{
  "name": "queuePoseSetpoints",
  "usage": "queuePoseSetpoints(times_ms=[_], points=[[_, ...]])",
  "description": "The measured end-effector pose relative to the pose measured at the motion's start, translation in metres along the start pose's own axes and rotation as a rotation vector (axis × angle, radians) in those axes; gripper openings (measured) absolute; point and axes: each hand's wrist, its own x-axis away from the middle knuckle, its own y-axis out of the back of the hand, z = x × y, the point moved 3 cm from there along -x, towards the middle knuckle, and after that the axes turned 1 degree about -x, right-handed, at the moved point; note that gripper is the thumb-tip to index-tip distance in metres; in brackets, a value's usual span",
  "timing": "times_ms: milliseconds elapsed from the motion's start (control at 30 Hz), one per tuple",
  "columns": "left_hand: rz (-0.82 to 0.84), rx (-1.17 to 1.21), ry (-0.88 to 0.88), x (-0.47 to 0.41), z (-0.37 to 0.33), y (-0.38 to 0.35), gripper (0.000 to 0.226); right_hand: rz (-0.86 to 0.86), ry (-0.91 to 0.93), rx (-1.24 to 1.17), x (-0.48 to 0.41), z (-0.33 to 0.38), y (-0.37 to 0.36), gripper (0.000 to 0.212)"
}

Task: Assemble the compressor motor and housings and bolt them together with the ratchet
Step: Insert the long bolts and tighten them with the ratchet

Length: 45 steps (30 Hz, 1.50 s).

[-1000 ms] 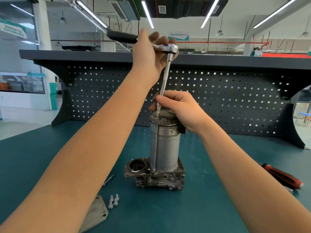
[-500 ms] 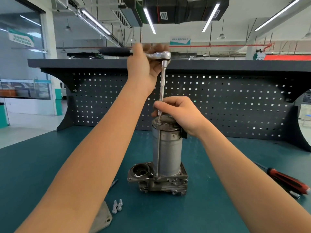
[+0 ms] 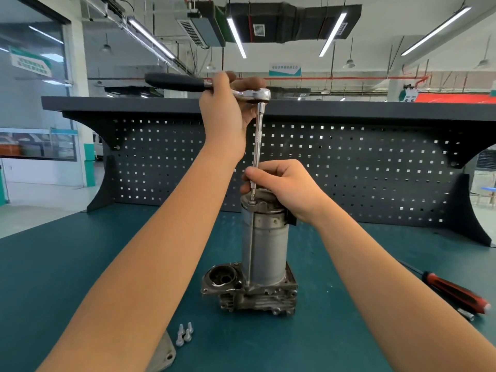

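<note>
Tightening a bolt (image 3: 251, 202) atop the upright compressor motor (image 3: 265, 245) mid-table, we grip the ratchet (image 3: 177, 82) in our left hand (image 3: 226, 111) and pinch its extension (image 3: 258, 138) with our right hand (image 3: 287, 189). If that long shaft tilts, we judge the bit could slip off.

Plate (image 3: 166, 355) cut off at btm; right hand (image 3: 290, 189) hides motor (image 3: 265, 245) top.

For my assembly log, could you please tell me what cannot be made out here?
Head view:
Bolt under the extension: too small, crowded by the right hand.
Plate: cut off by the bottom edge, partly behind the left arm.
Fingers of the left hand on the ratchet: mostly behind the hand.
</note>
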Motion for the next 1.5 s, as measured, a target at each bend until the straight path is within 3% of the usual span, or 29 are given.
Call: queuePoseSetpoints(times_ms=[100,167,333,467,600,767,933,1000,1133,1333,1400,1500], points=[[0.022,-0.151,-0.156,0.009,-0.004,-0.004,0.016,0.003,0.004,-0.01,0.001,0.0,0.001,0.017],[0.052,-0.105,-0.152,0.011,-0.005,-0.006,0.015,0.017,0.013,-0.03,0.001,0.0,0.002,0.017],[0.021,0.166,0.112,-0.003,-0.001,-0.003,0.024,0.033,0.025,-0.044,-0.001,0.0,0.001,0.02],[0.074,0.381,0.407,-0.011,0.01,-0.008,0.061,0.017,0.019,-0.091,-0.002,-0.001,0.003,0.02],[0.083,0.383,0.516,-0.012,0.024,-0.013,0.04,0.028,0.009,-0.092,-0.003,-0.003,0.003,0.012],[0.014,0.262,0.279,-0.009,0.015,-0.004,0.033,0.021,0.04,-0.084,-0.001,-0.001,0.002,0.016],[0.065,-0.258,-0.243,0.012,-0.006,-0.008,0.021,-0.003,0.065,-0.048,0.0,0.0,0.002,0.015],[0.072,-0.302,-0.309,0.019,-0.008,-0.014,0.019,-0.004,0.075,-0.061,0.002,0.001,0.002,0.012],[-0.015,-0.082,-0.135,0.009,-0.006,-0.009,0.017,-0.073,0.126,0.103,0.002,0.0,0.001,0.025],[-0.017,0.419,0.361,-0.01,0.005,-0.001,0.044,-0.016,0.075,0.08,0.0,0.0,-0.001,0.029],[0.016,0.46,0.475,-0.01,0.011,-0.005,0.041,-0.009,0.049,0.053,0.0,0.001,-0.002,0.021],[0.051,0.299,0.481,-0.008,0.017,-0.012,0.037,0.001,0.029,0.019,0.003,0.003,-0.003,0.012]])
